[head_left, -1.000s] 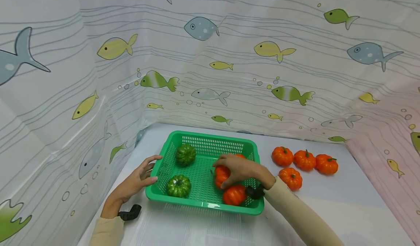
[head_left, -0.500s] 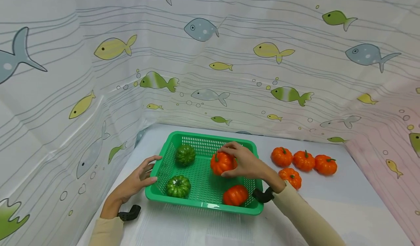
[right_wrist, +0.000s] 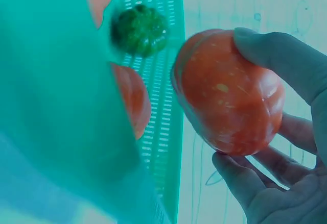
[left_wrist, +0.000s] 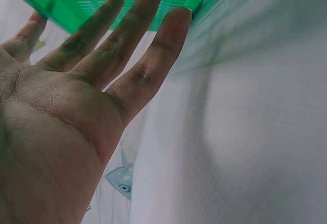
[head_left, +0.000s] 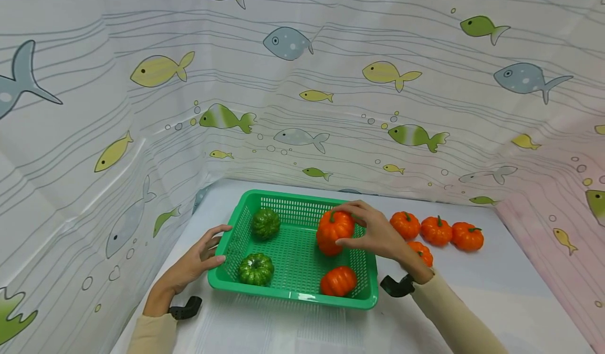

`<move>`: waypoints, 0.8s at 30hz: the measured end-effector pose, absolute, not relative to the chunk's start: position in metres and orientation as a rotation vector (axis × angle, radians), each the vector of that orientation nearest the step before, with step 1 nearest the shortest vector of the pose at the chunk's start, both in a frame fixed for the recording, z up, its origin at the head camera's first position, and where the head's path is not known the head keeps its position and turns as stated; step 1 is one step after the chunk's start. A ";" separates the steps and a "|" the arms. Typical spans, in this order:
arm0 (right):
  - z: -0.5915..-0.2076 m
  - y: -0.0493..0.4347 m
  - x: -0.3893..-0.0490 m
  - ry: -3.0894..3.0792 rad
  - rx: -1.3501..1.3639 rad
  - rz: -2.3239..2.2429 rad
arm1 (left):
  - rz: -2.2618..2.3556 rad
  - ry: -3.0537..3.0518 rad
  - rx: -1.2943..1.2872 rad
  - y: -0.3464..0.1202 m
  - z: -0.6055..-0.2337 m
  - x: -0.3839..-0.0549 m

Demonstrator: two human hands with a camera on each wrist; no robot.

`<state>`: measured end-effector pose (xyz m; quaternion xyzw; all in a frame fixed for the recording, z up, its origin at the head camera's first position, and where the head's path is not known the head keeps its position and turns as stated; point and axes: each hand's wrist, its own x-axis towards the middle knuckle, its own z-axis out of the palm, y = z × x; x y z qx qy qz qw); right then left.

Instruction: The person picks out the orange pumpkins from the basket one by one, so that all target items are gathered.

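My right hand (head_left: 378, 230) holds a small orange pumpkin (head_left: 334, 230) with a green stem, thumb on one side and fingers on the other. It is raised over the right part of the green plastic basket (head_left: 293, 296). In the right wrist view the same pumpkin (right_wrist: 230, 94) fills the space between thumb and fingertips. Another orange pumpkin (head_left: 338, 281) lies in the basket's front right corner. Two green pumpkins (head_left: 256, 269) sit in its left half. My left hand (head_left: 196, 262) has its fingers extended, fingertips (left_wrist: 176, 22) at the basket's left wall.
Several orange pumpkins (head_left: 436, 231) stand on the white table (head_left: 510, 291) right of the basket, one partly hidden by my right wrist. A fish-patterned curtain (head_left: 302, 112) encloses the table at the back and sides.
My right hand has lifted an orange pumpkin from the basket's floor and carried it up, then to the right. My left hand has stayed at the basket's left side.
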<state>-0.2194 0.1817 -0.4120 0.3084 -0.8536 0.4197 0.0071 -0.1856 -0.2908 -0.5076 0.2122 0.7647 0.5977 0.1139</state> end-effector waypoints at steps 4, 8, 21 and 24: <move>-0.413 0.194 -0.216 -2.637 0.887 1.379 | 1.760 2.237 0.624 -0.291 -0.509 -0.186; -0.415 0.207 -0.212 -2.615 0.820 1.418 | 1.771 2.223 0.635 -0.291 -0.509 -0.186; -0.418 0.240 -0.197 -2.553 0.718 1.492 | 1.767 2.228 0.631 -0.291 -0.510 -0.187; -0.420 0.248 -0.194 -2.554 0.674 1.486 | 1.772 2.229 0.624 -0.292 -0.510 -0.187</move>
